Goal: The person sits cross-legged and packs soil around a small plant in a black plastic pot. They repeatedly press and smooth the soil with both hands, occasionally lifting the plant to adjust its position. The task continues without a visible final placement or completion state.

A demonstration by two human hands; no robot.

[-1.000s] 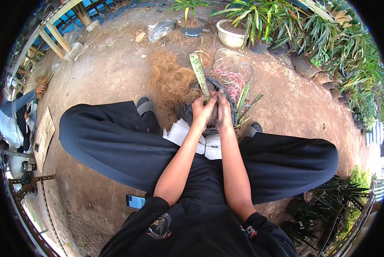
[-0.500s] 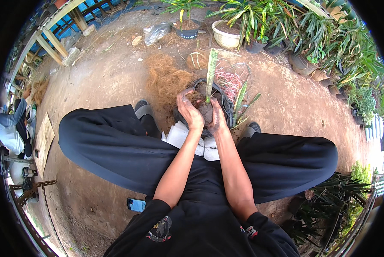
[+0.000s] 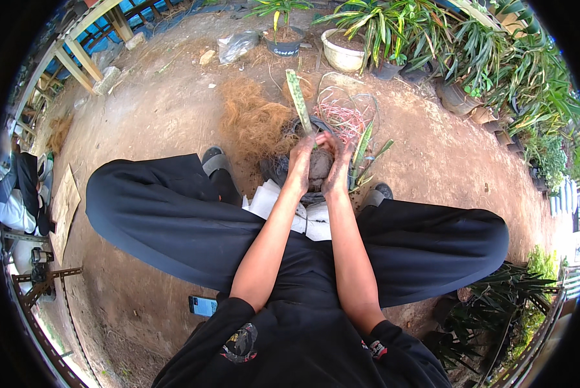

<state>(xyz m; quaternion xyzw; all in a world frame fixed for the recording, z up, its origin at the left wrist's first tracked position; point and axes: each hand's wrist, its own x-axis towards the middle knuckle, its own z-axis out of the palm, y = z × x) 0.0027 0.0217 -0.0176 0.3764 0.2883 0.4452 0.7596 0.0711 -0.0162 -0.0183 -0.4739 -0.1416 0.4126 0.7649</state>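
Closest in, black sleeves and black trousers (image 3: 173, 220), person seated with knees spread on bare dirt ground (image 3: 141, 116). Phone (image 3: 204, 305) lies on the dirt by the left thigh. White bag (image 3: 270, 200) sits between the knees, under the forearms.

Both forearms run forward to a soil clump (image 3: 319, 169) held over a black pot (image 3: 278, 169). Left hand (image 3: 301, 157) is curled against the clump's left side, fingers up by the base of a long mottled green leaf (image 3: 299, 101). Right hand (image 3: 337, 165) is cupped on the clump's right side, fingers closed onto it. Both hands are dirty. Leaf stands near upright out of the clump, tilted a little left. What else is inside the pot is hidden by the hands.

Just right of the pot, loose green leaf cuttings (image 3: 362, 154) lie on the ground. Left of it, a heap of brown coconut fibre (image 3: 254, 119). Behind, a tangle of pink string (image 3: 345, 116).

Farther out: a small black pot (image 3: 283, 46) with a young green plant, a white bowl planter (image 3: 343, 58) holding strappy green leaves, a clear plastic bag (image 3: 236, 44). Row of potted foliage (image 3: 497, 71) along the far right.

Versus half a second ago: leaf leaned right, now leans left; hands sit slightly lower on the clump, same two-handed hold.
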